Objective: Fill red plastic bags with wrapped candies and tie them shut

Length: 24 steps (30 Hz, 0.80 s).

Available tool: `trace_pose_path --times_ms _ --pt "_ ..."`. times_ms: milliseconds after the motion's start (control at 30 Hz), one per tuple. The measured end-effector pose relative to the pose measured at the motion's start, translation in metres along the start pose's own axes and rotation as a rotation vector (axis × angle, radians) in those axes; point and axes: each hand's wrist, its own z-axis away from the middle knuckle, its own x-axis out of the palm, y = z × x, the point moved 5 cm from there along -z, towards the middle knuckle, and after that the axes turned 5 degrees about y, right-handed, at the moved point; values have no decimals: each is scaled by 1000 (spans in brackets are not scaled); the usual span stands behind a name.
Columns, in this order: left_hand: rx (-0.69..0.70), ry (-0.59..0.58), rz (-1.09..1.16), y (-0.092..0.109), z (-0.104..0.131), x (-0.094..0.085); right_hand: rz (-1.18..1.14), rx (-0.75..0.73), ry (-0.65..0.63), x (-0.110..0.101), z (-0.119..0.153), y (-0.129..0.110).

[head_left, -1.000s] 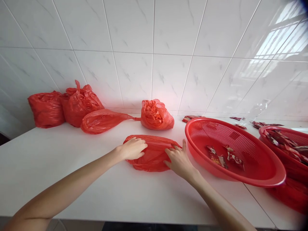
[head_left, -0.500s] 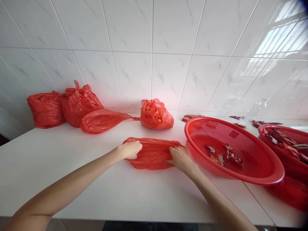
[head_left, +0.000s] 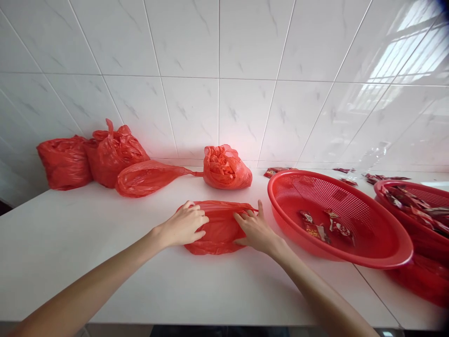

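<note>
A red plastic bag lies low and spread out on the white table, its mouth seeming to face up. My left hand rests over the bag's left end, fingers loosely bent and thumb apart from them. At the right end, my right hand touches the plastic with its fingers spread and one finger pointing up. Some fingertips are hard to tell apart from the thin plastic.
Just right of my hands stands a red colander with several small wrapped packets. A fuller red basket is beyond it. Along the tiled wall sit a stuffed red bag, a flattened one and two full ones.
My left hand has loosened from a fist and shifted to the bag's left end. My right hand has moved slightly left, and the bag's near edge has spread toward me.
</note>
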Motion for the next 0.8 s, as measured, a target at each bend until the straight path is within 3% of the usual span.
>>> trace_pose_path --times_ms 200,333,567,800 --pt "-123 -67 0 -31 0 20 89 40 -45 6 2 4" --pt "-80 -42 69 -31 -8 26 109 88 -48 3 3 5" --pt "-38 -17 143 -33 -21 39 60 188 67 -5 2 9" --pt "-55 -36 163 -39 -25 43 23 234 -45 4 2 19"
